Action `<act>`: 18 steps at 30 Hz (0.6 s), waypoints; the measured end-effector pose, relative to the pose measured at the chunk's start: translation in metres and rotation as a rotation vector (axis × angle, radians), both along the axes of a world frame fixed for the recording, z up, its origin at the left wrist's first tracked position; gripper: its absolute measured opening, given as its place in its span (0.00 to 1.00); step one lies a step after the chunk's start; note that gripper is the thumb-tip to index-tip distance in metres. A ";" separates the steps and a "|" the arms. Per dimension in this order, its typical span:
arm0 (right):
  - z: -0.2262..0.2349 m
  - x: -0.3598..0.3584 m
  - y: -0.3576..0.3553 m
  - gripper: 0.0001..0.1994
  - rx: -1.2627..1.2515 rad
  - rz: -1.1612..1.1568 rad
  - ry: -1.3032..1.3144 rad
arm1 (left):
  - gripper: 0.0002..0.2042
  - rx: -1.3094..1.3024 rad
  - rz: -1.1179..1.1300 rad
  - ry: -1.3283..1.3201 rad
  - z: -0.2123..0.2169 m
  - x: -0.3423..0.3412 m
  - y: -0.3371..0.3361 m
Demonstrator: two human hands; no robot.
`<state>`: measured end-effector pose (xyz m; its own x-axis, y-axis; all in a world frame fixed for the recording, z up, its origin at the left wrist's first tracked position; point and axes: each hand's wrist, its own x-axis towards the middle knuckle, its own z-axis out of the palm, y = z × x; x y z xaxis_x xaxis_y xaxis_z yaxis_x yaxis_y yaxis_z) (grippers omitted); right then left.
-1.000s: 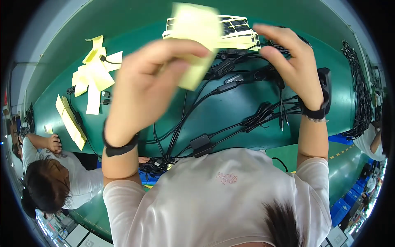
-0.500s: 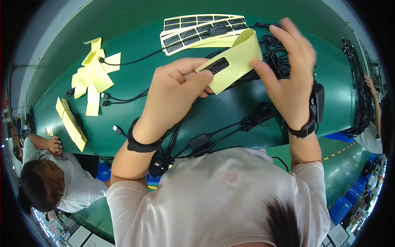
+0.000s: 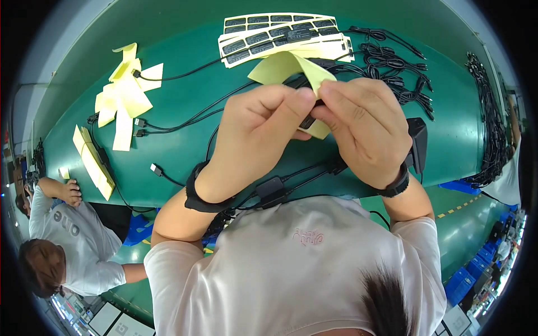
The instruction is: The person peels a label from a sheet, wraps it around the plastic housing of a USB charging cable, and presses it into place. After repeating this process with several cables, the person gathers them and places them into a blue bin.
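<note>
Right grip [image 3: 367,131] has neared left grip [image 3: 249,129]; both pinch yellow strip [image 3: 284,65]; black label [image 3: 307,121] partly hidden, print unreadable.

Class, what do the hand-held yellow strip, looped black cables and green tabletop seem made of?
Yellow strip: probably smooth paper, as it is thin and curls in an arch.
Looped black cables: likely plastic or rubber sheathing with a sheen, bending in rounded loops.
Green tabletop: smooth, faintly glossy by its soft highlights; perhaps rubber or laminate, hard to tell.
</note>
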<state>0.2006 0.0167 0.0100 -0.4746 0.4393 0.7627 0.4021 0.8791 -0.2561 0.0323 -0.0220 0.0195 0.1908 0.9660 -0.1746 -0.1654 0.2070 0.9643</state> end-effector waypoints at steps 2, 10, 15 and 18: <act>0.000 0.001 0.001 0.16 0.051 -0.013 -0.027 | 0.10 0.064 0.088 -0.073 -0.003 0.007 -0.001; 0.011 0.017 -0.017 0.19 -0.100 0.259 -0.147 | 0.11 0.290 0.579 0.285 -0.004 -0.029 0.009; -0.037 0.015 -0.046 0.22 -0.589 0.314 -0.396 | 0.12 0.452 0.667 0.026 -0.003 -0.087 0.007; -0.045 0.002 -0.051 0.23 -0.614 0.286 -0.524 | 0.11 0.314 0.699 -0.016 -0.003 -0.092 0.004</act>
<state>0.2028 -0.0338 -0.0355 -0.8549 0.5126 0.0799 0.3855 0.7308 -0.5633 -0.0602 -0.0181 0.0160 -0.4827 0.8666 0.1260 -0.1717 -0.2347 0.9568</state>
